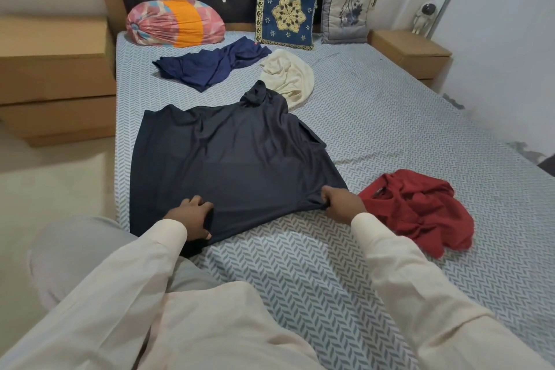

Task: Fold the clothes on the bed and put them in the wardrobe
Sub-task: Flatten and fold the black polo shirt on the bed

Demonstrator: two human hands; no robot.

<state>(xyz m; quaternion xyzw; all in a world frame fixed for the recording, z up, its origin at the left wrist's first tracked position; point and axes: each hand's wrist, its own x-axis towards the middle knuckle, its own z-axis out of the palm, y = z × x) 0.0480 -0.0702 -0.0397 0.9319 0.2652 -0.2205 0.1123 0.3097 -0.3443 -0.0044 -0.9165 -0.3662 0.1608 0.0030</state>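
- The shirt (228,159), dark and spread flat, fills the middle of the frame on the left half of the bed (390,117). Its long axis runs from the hem at lower centre up to the collar at upper centre.
- Both hands are at the near hem, so the whole shirt stretches away from them, up the frame.
- The left hand (192,216) grips the hem left of centre, fingers curled over the cloth.
- The right hand (342,201) clutches the hem's right corner.
- Neither hand looks nearer, so a fold would likely carry the hem up toward the collar, or one side across.
- A red garment (420,207) lies crumpled just right of the right hand.
- A navy garment (207,66) and a cream garment (288,75) lie unfolded beyond the collar, and the cream one touches it.
- The sheet is patterned, soft and slightly rumpled.
- Cushions (286,9) lean on the headboard at the top, with bedside units at either side.
- No wardrobe is in view.
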